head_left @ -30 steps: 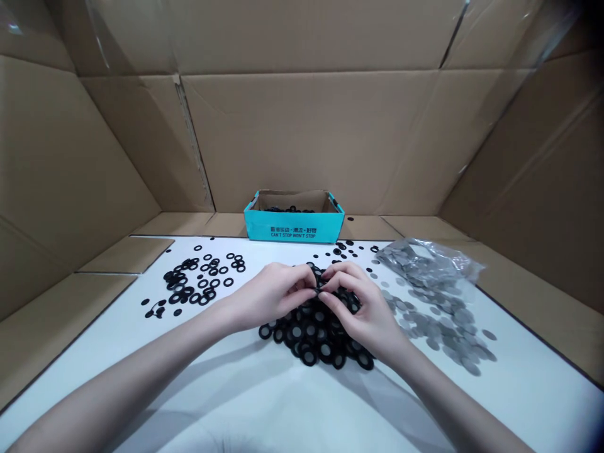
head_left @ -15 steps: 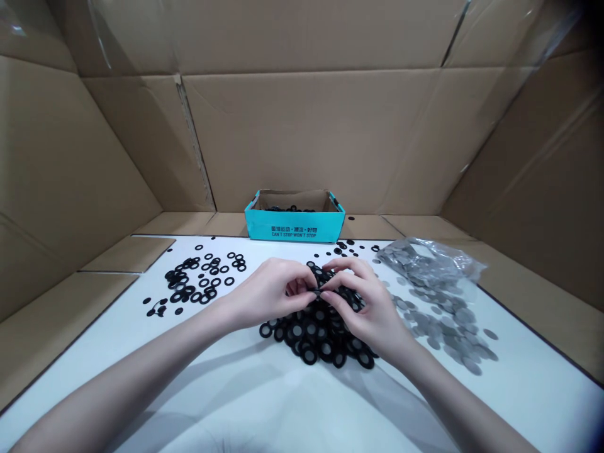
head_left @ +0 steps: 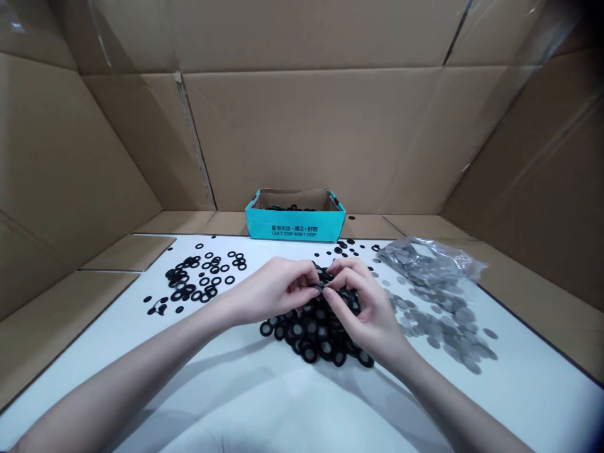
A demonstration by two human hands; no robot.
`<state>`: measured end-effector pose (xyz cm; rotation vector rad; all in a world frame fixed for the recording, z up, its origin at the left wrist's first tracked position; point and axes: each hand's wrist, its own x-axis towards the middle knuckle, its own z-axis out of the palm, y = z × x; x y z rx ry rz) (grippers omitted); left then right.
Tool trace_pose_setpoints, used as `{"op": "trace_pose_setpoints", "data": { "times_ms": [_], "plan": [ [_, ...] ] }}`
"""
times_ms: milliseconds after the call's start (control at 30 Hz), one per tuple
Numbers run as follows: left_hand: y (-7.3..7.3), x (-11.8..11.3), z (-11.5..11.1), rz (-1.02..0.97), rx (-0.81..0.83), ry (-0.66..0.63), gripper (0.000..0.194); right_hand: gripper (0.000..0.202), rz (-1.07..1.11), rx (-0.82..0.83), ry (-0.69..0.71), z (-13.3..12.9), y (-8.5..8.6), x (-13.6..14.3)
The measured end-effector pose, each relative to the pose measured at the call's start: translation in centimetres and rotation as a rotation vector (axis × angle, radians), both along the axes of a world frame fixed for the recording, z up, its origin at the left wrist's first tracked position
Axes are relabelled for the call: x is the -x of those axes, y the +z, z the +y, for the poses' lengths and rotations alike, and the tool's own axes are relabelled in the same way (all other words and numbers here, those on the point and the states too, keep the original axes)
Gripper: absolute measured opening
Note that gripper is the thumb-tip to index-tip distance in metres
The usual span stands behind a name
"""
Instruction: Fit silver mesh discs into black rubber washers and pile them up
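Note:
Over the pile, my left hand pinches a small black ring between thumb and index finger. My right hand meets it from the other side, its thumb and index fingertip closed at the ring's edge. The fingers partly cover the ring, so whether a disc sits in it is hard to see. Beneath both hands lies a heap of black rings with grey centres, its upper part partly hidden by my fingers.
Loose black rings lie scattered at the left. Thin grey discs spread over the right side, below a clear plastic bag of more discs. A turquoise box with black pieces inside stands at the back. Cardboard walls surround the white table.
My right hand's fingers have shifted slightly and curled in at the ring. The left hand still pinches at nearly the same spot. The piles look unchanged.

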<state>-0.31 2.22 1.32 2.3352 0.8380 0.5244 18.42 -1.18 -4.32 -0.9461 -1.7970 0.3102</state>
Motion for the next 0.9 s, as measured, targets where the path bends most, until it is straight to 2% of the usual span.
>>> {"op": "trace_pose_setpoints", "data": {
  "times_ms": [167, 267, 500, 633, 900],
  "plan": [
    [-0.12, 0.25, 0.29, 0.011, 0.026, 0.007, 0.007, 0.006, -0.129, -0.008, -0.008, 0.45, -0.11, -0.47],
    [-0.34, 0.17, 0.3, -0.006, -0.015, 0.009, 0.01, 0.004, -0.16, -0.021, -0.043, 0.69, -0.23, -0.76],
    [-0.33, -0.31, -0.07, -0.056, -0.008, 0.022, 0.011, 0.015, -0.07, 0.028, 0.034, 0.43, 0.11, -0.64],
    [0.02, -0.16, -0.15, -0.008, 0.01, 0.014, 0.009, 0.015, -0.031, -0.002, 0.011, 0.03, 0.1, -0.2],
    [-0.12, 0.15, -0.02, 0.034, -0.008, 0.053, 0.008, 0.007, -0.154, -0.023, -0.033, 0.47, -0.19, -0.59]
  ]
}}
